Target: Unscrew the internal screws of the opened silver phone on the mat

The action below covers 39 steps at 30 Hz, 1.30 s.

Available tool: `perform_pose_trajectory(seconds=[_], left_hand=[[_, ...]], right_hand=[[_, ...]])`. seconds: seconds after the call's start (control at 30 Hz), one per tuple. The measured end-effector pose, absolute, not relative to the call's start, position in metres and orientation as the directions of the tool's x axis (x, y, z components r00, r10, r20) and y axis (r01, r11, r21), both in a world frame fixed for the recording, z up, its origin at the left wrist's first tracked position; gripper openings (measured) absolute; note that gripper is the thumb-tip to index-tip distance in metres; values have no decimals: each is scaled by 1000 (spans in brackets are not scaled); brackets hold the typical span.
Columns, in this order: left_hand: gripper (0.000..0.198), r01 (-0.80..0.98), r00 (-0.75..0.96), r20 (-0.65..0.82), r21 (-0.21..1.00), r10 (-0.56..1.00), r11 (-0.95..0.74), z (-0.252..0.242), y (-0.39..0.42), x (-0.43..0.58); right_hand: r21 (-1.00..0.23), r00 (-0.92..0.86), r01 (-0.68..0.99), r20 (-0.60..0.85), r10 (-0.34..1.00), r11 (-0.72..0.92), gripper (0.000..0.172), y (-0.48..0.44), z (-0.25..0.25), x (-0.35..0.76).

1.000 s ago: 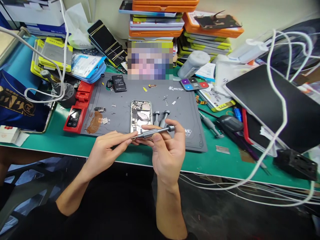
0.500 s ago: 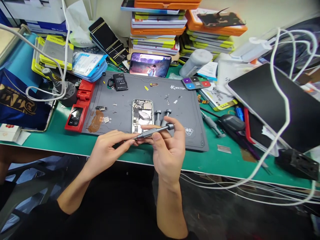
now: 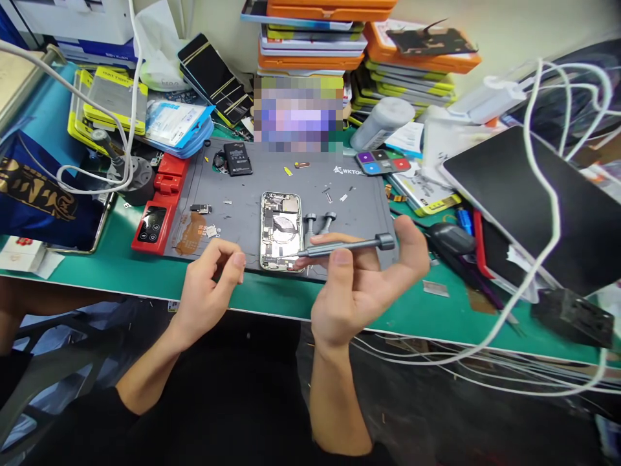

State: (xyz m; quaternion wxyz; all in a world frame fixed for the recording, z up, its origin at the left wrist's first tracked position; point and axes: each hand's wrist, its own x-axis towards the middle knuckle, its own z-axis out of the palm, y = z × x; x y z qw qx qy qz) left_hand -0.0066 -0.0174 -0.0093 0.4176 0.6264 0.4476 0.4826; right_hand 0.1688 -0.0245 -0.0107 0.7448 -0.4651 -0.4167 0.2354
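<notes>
My right hand (image 3: pixel 361 285) holds a slim grey precision screwdriver (image 3: pixel 347 248) between thumb and fingers, with its cap end towards the right. Its thin tip points left over the lower end of an opened phone (image 3: pixel 280 228), whose inner parts are bare. To the left of that phone, my left hand (image 3: pixel 208 288) is closed, thumb against the curled fingers. Whatever it may pinch is too small to make out. Two more grey screwdrivers (image 3: pixel 311 223) lie just right of the phone, partly hidden by my right hand.
A dark grey work mat (image 3: pixel 233 226) bears a phone battery (image 3: pixel 238 159) and small loose parts. At its left stands a red device (image 3: pixel 154 223). Stacked boxes (image 3: pixel 310 45) line the back. A white cable (image 3: pixel 543 181) loops over the black laptop-like panel (image 3: pixel 543 207) on the right.
My hands have come apart: the left has drawn back left from the screwdriver tip, while the right has moved right with the screwdriver. The opened phone now shows in full between them.
</notes>
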Motion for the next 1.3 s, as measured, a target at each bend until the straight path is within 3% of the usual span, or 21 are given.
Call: perform_pose_trajectory(seconds=[0.1, 0.2, 0.53, 0.97, 1.3], left_hand=[[35, 67, 115, 221, 971, 969, -229, -11, -17, -8], [38, 19, 103, 216, 976, 971, -219, -11, -16, -10], [37, 111, 190, 153, 978, 970, -176, -13, -18, -13], [36, 180, 222, 170, 960, 960, -212, -7, -16, -11], [35, 213, 233, 177, 950, 956, -228, -5, -16, -12]], right_hand=[[-813, 443, 267, 580, 684, 517, 48, -15, -13, 169], [-637, 265, 452, 764, 588, 624, 53, -7, -22, 172], [-573, 76, 545, 761, 645, 612, 74, -7, -32, 172], [-595, 47, 541, 727, 685, 595, 75, -9, -33, 172], [-516, 25, 614, 768, 640, 597, 75, -7, -34, 173]])
